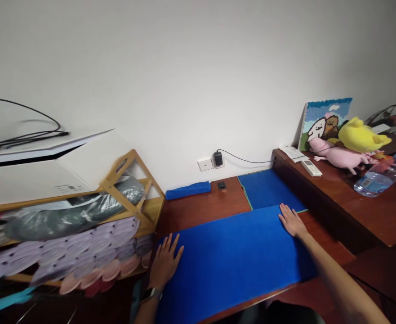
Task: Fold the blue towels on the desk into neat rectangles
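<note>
A bright blue cloth (231, 256) lies spread flat over the dark red wooden tabletop (198, 215). On its left edge rests my left hand (165, 261), fingers spread, with a watch on the wrist. My right hand (292, 221) lies flat at the cloth's far right corner, its fingers stretched out. Behind that corner a second blue cloth (268, 186) with a green edge lies against the wall, partly under the first. A narrow folded blue cloth (188, 191) sits at the back left of the tabletop.
To the left stands a wooden rack (144, 193) with lilac slippers (93, 243) and a white box (59, 175). A raised ledge on the right holds a remote (311, 168), plush toys (339, 155) and a water bottle (380, 177). A black charger (218, 157) is plugged into the wall.
</note>
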A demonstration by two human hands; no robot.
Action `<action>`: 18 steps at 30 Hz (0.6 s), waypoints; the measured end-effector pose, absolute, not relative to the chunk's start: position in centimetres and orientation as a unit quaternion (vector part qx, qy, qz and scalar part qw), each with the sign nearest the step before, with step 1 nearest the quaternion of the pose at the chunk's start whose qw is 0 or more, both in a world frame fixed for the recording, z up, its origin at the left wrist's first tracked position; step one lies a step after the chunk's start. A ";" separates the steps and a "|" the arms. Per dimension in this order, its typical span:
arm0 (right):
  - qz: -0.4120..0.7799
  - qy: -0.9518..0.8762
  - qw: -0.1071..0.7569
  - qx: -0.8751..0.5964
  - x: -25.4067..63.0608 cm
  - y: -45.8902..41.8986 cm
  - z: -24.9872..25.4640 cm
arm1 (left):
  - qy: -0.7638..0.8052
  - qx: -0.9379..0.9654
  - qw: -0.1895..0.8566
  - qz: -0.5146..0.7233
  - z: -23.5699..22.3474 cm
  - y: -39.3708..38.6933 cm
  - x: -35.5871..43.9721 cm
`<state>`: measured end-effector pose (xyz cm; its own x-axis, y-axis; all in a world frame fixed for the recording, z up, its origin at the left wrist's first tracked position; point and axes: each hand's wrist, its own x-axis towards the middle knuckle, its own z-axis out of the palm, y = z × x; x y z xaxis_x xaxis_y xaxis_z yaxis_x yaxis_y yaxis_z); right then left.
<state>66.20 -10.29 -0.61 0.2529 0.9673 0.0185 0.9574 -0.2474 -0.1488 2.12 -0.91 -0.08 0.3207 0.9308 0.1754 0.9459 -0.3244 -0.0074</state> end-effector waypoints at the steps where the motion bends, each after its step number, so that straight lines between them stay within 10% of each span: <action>1: 0.042 -0.607 0.063 -0.791 65.6 -10.2 -0.1 | -0.580 -0.811 0.050 -0.068 0.4 -1.1 2.3; 12: 0.100 -0.784 0.189 -0.582 37.5 -14.3 2.1 | -0.492 -0.862 -0.001 -0.120 1.9 -9.2 11.0; 18: 0.086 -0.764 0.172 -0.616 39.6 -15.5 0.2 | -0.571 -0.814 0.018 -0.101 0.1 -10.1 2.9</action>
<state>39.61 -15.49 0.17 -0.1818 0.9708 0.1567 0.9119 0.2260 -0.3425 2.93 -10.09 0.15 0.3270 0.9265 0.1863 0.9340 -0.3469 0.0859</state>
